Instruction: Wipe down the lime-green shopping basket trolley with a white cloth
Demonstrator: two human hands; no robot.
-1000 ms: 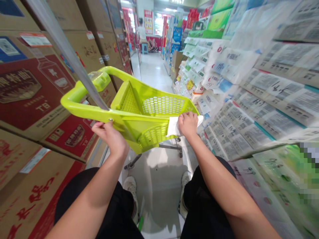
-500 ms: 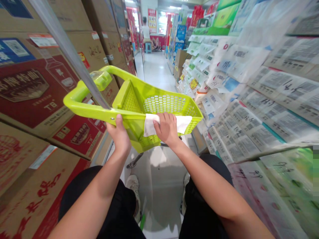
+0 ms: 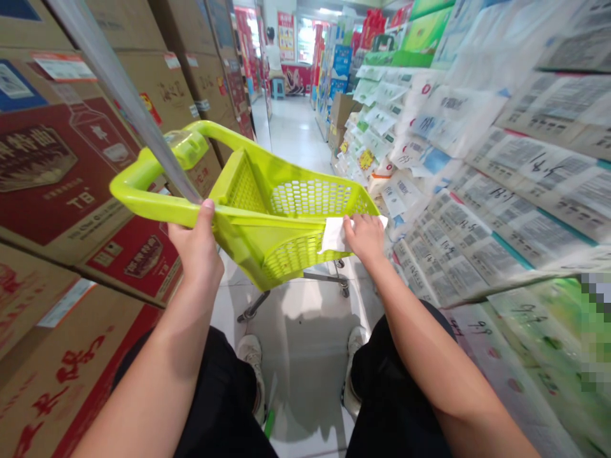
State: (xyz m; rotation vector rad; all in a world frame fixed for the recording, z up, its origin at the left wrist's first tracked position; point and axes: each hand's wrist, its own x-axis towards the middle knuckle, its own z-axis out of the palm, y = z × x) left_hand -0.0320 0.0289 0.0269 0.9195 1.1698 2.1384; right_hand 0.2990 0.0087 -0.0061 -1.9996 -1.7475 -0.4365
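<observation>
A lime-green plastic shopping cart [image 3: 272, 232] stands sideways before me, its handle end to the left and its basket to the right. My left hand [image 3: 198, 245] is closed on the cart's near side rail, thumb on top, just below a grey metal pole [image 3: 138, 108]. At the far right of the same rim, my right hand [image 3: 366, 236] presses a white cloth [image 3: 334, 235] over the edge, fingers bent across the top. Part of the cloth is hidden under that hand. No goods show inside the visible part of the basket.
Stacked cardboard cartons [image 3: 42, 159] line the left side. On the right, shelves of packaged paper goods [image 3: 477, 222] come close to the cart. A tiled aisle [image 3: 300, 127] runs ahead to a person [image 3: 273, 57] by a blue stool [image 3: 277, 88].
My right hand has slid right along the rim with the white cloth, toward the basket's end. My left hand has shifted left along the rail, and the cart appears slightly further left.
</observation>
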